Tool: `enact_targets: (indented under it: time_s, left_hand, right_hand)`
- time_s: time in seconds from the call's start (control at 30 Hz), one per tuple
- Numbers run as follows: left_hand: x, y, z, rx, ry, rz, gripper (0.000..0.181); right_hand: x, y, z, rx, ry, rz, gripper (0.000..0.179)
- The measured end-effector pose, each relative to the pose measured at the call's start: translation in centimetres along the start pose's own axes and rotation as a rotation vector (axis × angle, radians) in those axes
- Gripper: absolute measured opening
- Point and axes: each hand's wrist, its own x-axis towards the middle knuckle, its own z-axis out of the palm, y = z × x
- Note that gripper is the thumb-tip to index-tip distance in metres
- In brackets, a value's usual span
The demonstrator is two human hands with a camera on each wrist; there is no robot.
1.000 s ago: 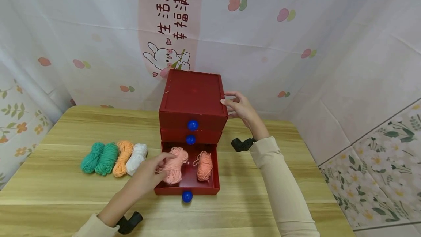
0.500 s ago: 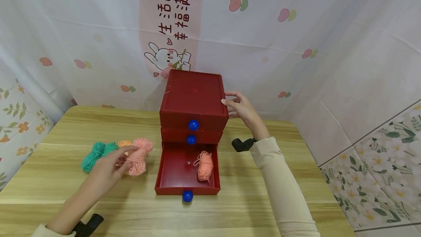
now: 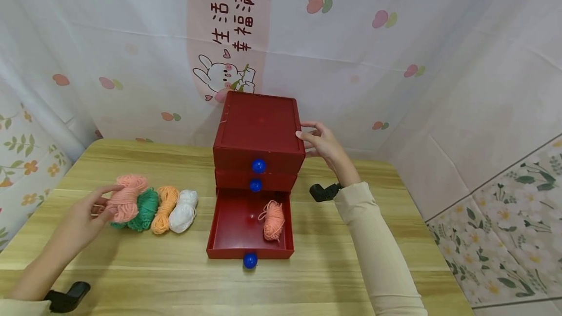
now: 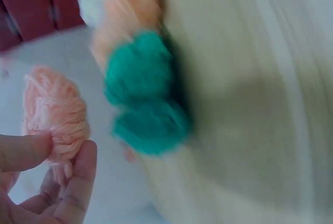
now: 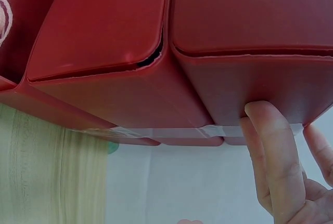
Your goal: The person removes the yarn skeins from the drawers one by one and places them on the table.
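A pink yarn skein (image 3: pixel 127 198) is pinched between the thumb and fingers of my left hand (image 3: pixel 84 218), held up over the green yarn (image 3: pixel 147 208) at the table's left. In the left wrist view the pink skein (image 4: pixel 54 112) hangs apart from the blurred green yarn (image 4: pixel 145 94). My right hand (image 3: pixel 324 144) rests against the right side of the red drawer cabinet (image 3: pixel 261 123), its fingertips touching the wall and top edge. The bottom drawer (image 3: pixel 228 228) is pulled out, with a coral yarn skein (image 3: pixel 274 221) lying in its right half.
Orange yarn (image 3: pixel 165 208) and white yarn (image 3: pixel 183 211) lie side by side, right of the green. Blue knobs (image 3: pixel 258 166) sit on the drawer fronts. A patterned curtain (image 3: pixel 351 72) hangs behind the wooden table (image 3: pixel 342 267). Clear tape (image 5: pixel 171 132) runs along the cabinet's side.
My left hand has lifted the pink skein out of the bottom drawer and carried it left, past the white and orange yarn, to above the green. My right hand has stayed on the cabinet.
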Motion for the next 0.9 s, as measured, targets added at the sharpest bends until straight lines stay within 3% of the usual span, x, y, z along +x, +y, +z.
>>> enact_targets:
  time_s: [0.2, 0.33, 0.53, 0.67, 0.9]
  left_hand:
    - [-0.3, -4.4, -1.2, 0.033, 0.040, -0.152, 0.048]
    - [-0.4, -6.1, -1.7, 0.052, 0.048, -0.195, 0.049]
    - [-0.3, -7.1, -1.6, 0.070, 0.025, -0.177, 0.045]
    - [0.0, -7.5, -1.0, 0.071, -0.024, -0.182, 0.043]
    - [0.5, -7.4, -0.5, 0.087, -0.089, -0.200, 0.040]
  right_hand:
    - [0.1, -0.1, 0.2, 0.007, 0.006, -0.003, 0.050]
    - [0.0, -0.2, 0.2, 0.006, 0.004, -0.009, 0.050]
    - [-0.2, -0.2, 0.1, 0.005, 0.001, -0.014, 0.051]
    - [-0.2, -0.2, 0.1, 0.008, 0.002, -0.014, 0.051]
    - [-0.1, -0.2, 0.1, 0.006, 0.000, -0.014, 0.050]
